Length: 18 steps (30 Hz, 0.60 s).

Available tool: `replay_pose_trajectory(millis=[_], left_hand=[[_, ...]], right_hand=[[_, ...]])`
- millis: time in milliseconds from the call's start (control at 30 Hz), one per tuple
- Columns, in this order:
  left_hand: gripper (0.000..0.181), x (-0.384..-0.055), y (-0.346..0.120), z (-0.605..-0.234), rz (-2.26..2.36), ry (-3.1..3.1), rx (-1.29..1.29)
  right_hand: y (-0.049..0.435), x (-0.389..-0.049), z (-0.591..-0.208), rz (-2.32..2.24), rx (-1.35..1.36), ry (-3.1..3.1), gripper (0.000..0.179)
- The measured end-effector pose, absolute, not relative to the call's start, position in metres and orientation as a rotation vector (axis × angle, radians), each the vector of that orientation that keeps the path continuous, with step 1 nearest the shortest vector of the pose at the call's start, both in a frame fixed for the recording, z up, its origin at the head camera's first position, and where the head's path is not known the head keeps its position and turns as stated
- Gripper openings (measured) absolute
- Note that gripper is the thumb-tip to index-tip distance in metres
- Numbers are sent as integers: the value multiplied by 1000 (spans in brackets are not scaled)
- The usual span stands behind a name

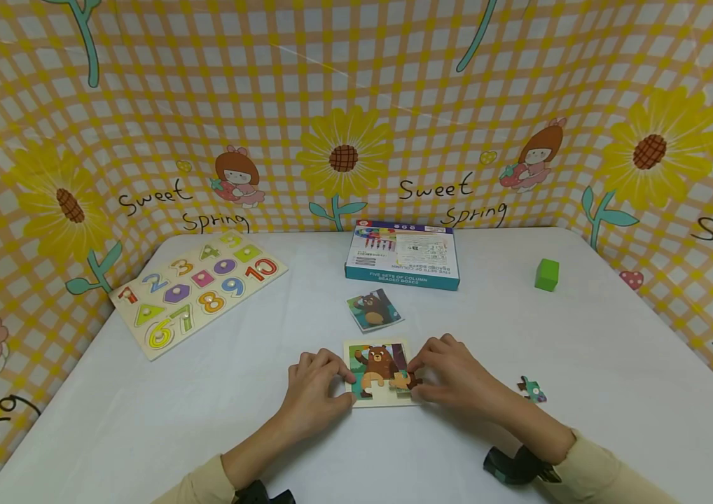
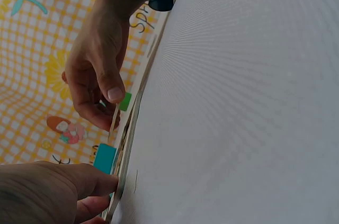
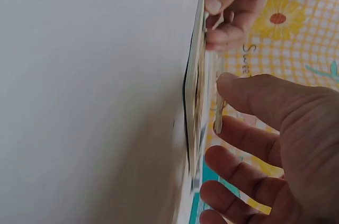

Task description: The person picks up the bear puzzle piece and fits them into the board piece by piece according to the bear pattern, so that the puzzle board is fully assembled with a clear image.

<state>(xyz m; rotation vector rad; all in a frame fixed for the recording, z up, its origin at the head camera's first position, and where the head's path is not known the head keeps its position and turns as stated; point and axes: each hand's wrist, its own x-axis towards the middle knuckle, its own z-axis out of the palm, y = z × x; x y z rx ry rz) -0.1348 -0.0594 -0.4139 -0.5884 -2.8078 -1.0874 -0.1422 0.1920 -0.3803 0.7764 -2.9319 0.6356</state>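
A small wooden jigsaw board [image 1: 377,403] with a brown bear picture lies in front of me, its lower right part bare of pieces. My left hand [image 1: 315,390] holds the board's left edge between thumb and fingers. Over the lower right of the picture, my right hand [image 1: 457,372] pinches a tan and brown puzzle piece [image 1: 401,381] between thumb and index finger. From the right wrist, this puzzle piece [image 3: 219,113] shows edge-on, raised above the board [image 3: 194,97]. The other right fingers are spread apart. A loose green and purple puzzle piece [image 1: 534,390] lies right of the right forearm.
Behind the board lies a bear picture card [image 1: 374,310], then a blue and white bead box [image 1: 402,262]. A wooden number board [image 1: 202,290] sits back left, and a green block [image 1: 547,274] back right. Checked cloth walls [image 1: 306,84] enclose the white table [image 1: 142,427].
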Motion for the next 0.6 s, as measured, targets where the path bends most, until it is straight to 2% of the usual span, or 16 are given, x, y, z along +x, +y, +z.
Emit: replay_pose_trajectory(millis=[600], left_hand=[[11,-135,-60,-414,-1084,-2805,-598]], right_hand=[[164,-144,-384,575,887,-2909,25]])
